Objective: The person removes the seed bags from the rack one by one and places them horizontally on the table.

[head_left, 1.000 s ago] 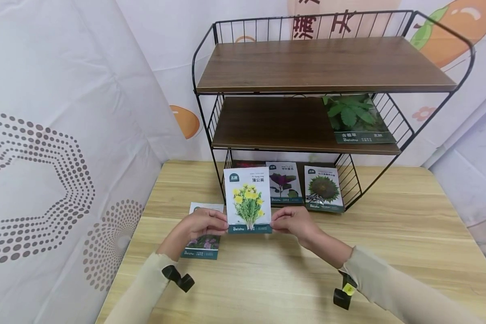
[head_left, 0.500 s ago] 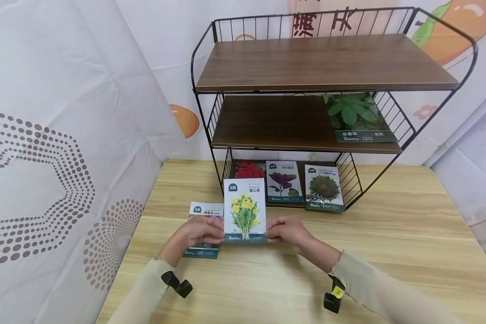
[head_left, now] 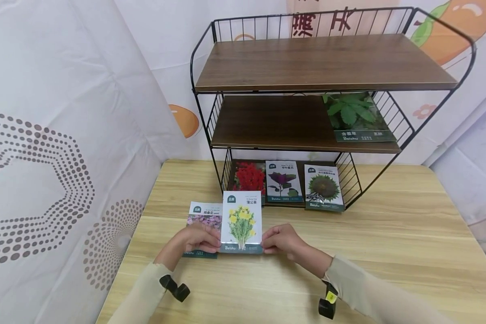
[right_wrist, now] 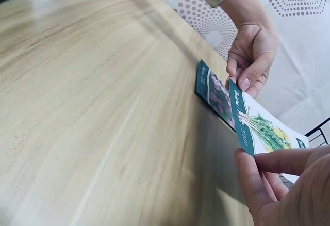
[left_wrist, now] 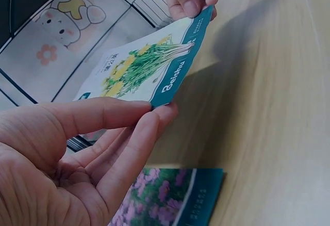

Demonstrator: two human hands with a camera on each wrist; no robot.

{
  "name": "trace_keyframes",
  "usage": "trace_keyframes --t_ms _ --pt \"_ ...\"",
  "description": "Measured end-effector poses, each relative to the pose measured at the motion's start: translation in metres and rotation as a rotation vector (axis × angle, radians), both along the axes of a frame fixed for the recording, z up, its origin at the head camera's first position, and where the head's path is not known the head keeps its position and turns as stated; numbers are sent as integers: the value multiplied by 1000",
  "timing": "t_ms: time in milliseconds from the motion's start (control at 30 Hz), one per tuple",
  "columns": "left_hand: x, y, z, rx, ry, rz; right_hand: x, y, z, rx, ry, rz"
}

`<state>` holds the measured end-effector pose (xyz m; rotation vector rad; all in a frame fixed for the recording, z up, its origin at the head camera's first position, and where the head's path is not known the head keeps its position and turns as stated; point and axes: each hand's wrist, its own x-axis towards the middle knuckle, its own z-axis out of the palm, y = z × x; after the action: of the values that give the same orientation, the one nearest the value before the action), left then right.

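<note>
A white seed packet with yellow flowers [head_left: 241, 220] is held above the table, its picture side facing up toward the head camera. My left hand [head_left: 199, 237] pinches its lower left corner between thumb and fingers, as the left wrist view shows closely. At the lower right corner, my right hand [head_left: 282, 243] pinches it the same way. Beneath the left hand lies a second seed packet with pink-purple flowers [head_left: 204, 219] on the table, partly hidden by that hand. In the right wrist view the yellow-flower packet [right_wrist: 265, 128] slants between both hands.
A black wire rack with brown shelves [head_left: 267, 121] stands behind. Its bottom shelf bears a red-flower packet [head_left: 249, 176], a purple-leaf packet [head_left: 283, 181] and a sunflower packet [head_left: 325, 186]. A green-leaf packet [head_left: 354, 112] lies on the middle shelf's right end. Wooden table [head_left: 409, 234] extends to the right.
Both hands have brought the yellow-flower packet down and slightly left, away from the rack. The red-flower packet behind it has come into view.
</note>
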<state>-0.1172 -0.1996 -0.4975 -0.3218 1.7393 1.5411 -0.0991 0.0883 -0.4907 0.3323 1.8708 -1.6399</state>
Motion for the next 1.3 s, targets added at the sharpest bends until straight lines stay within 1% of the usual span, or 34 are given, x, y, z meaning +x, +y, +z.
trace_keyframes --t_ms 100,267,567,767,1000,1100,1300 --pt "2 -2 -3 -3 -19 -11 2 -2 -4 13 -18 4" --pt "5 -5 -7 -3 -27 -36 6 -3 -8 17 -35 12" --pt "11 -9 -11 -13 -36 -68 13 -3 -8 -21 -53 42" --pt "14 -9 -12 -36 -34 -96 17 -4 -11 -42 -71 44" --pt "17 -8 -15 -47 -44 -88 20 -4 -16 -51 -88 47" --pt "18 -7 -15 -49 -38 -85 20 -3 -17 -62 -85 47" --pt "18 -5 -16 -66 -32 -59 19 -2 -20 -96 -87 44"
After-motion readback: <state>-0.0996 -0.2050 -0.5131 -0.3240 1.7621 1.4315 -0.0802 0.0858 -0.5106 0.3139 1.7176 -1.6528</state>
